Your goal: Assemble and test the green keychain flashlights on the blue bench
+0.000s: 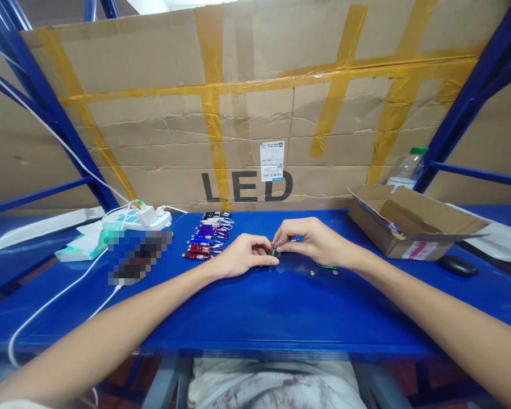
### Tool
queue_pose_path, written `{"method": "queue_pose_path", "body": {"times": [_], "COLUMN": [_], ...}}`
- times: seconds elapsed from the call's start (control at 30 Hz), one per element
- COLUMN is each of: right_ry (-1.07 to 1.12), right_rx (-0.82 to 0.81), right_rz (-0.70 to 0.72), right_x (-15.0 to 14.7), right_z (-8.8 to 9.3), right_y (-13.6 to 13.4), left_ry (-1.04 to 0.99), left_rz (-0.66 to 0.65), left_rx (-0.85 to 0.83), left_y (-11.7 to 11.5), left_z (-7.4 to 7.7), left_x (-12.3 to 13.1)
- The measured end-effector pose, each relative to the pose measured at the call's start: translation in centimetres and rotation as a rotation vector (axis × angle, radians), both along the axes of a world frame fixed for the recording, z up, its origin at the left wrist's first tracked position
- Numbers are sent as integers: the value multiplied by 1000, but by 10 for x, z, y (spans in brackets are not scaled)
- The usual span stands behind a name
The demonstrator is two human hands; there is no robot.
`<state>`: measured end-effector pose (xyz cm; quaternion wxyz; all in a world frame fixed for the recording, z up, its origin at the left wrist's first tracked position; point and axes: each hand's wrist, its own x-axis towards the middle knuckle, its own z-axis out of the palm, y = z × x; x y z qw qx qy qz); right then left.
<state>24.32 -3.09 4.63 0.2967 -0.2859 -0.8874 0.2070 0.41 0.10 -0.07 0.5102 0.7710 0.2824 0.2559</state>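
Observation:
My left hand (243, 255) and my right hand (310, 240) meet over the middle of the blue table (255, 301). Both pinch a small green keychain flashlight (275, 251) between their fingertips. The left hand is curled around its body, and the right hand's thumb and fingers close on its end. Just left of my hands lies a row of several small keychain flashlights (206, 236), red, blue, purple and black. Two tiny round parts (323, 272) and a green clip (326, 265) lie on the table by my right wrist.
An open cardboard box (404, 224) sits at the right with a plastic bottle (406, 169) behind it and a black mouse (457, 265) beside it. A white power strip (138, 218), cables and tissue packs (85, 243) are at the left. A taped cardboard wall (255, 113) stands behind.

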Motion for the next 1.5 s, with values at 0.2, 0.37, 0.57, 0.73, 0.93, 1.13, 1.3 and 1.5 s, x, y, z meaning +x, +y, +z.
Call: {"method": "queue_pose_path", "body": {"times": [0.2, 0.37, 0.57, 0.73, 0.93, 1.13, 1.3, 1.5], "right_ry": [-62, -96, -129, -119, -520, -646, -621, -606], "right_rx": [49, 77, 135, 144, -251, -402, -309, -293], "right_rz": [41, 34, 68, -9, -93, -64, -20, -37], "right_x": [5, 4, -2, 2, 22, 20, 12, 13], "right_z": [2, 3, 2, 14, 34, 22, 12, 8], "right_y": [0, -2, -9, -14, -19, -10, -8, -7], "left_ry": [5, 7, -36, -26, -44, -44, -15, 17], "left_rz": [2, 26, 33, 28, 5, -4, 11, 45], "left_rx": [-2, -6, -10, 51, 238, 222, 199, 118], "left_y": [0, -1, -3, -3, -1, 0, -3, -3], "left_z": [2, 3, 3, 2, -3, -4, 0, 2], "left_x": [-1, 0, 2, 1, 0, -1, -1, 0]}}
